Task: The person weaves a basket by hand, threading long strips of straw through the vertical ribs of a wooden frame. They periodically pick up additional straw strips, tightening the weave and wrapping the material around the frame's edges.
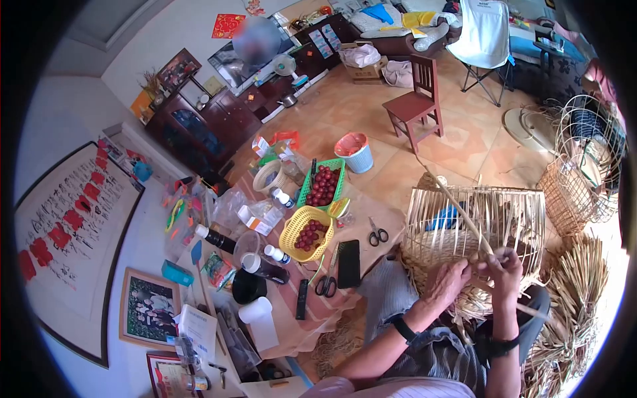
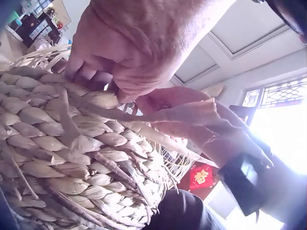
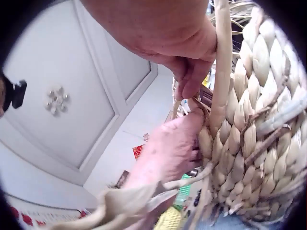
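Observation:
A straw basket [image 1: 424, 265] sits on the person's lap, its lower part thickly braided and its pale upright stakes [image 1: 517, 207] spread above. At the near rim, the left hand [image 1: 448, 282] curls its fingers over the braided edge [image 2: 36, 112] and grips it. Close beside it, the right hand [image 1: 502, 270] pinches a flat straw strand [image 3: 221, 72] between thumb and fingers. This long strand slants up across the stakes in the head view. Another loose strand end [image 2: 187, 114] hangs out past the hands. Fingertips of both hands nearly meet at the rim, partly hiding the weave there.
Left of the lap, a table holds scissors [image 1: 379, 232], a phone [image 1: 348, 264], a yellow basket [image 1: 290, 233] and a green basket [image 1: 340, 174] of red fruit, and bottles. A straw bundle [image 1: 570, 292] lies at right. A red chair [image 1: 413, 106] stands beyond.

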Demonstrator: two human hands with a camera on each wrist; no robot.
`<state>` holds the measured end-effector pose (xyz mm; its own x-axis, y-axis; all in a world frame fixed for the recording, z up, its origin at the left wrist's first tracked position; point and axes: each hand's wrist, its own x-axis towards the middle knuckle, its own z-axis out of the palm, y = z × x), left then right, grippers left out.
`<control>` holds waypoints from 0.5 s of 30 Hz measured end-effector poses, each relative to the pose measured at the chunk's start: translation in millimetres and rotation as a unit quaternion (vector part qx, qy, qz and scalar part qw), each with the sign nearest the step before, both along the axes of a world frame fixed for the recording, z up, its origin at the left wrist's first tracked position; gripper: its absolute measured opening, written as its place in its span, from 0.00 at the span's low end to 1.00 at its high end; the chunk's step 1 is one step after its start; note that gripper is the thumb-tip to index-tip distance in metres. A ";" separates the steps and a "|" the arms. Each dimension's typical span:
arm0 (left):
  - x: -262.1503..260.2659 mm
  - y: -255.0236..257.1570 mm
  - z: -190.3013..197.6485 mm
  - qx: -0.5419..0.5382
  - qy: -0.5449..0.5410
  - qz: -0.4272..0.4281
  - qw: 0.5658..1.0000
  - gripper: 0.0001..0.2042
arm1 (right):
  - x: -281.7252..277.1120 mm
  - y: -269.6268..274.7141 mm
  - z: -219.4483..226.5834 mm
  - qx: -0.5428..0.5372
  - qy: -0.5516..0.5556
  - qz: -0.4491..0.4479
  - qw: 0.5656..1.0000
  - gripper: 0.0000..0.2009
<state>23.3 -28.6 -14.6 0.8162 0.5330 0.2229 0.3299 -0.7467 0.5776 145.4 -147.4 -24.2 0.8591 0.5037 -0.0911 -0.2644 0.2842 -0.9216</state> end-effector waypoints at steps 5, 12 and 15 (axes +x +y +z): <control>-1.2 0.7 -9.2 0.031 -0.050 -0.009 0.998 0.09 | -8.4 -22.1 11.8 0.007 0.068 0.067 0.995 0.06; 1.0 0.3 -22.7 0.059 -0.029 -0.018 0.998 0.09 | -24.2 -39.8 0.4 -0.026 0.013 0.044 0.999 0.08; -1.3 15.3 -22.7 0.047 -0.053 -0.078 0.994 0.09 | -42.0 -76.0 -38.0 -0.048 -0.016 0.073 0.996 0.10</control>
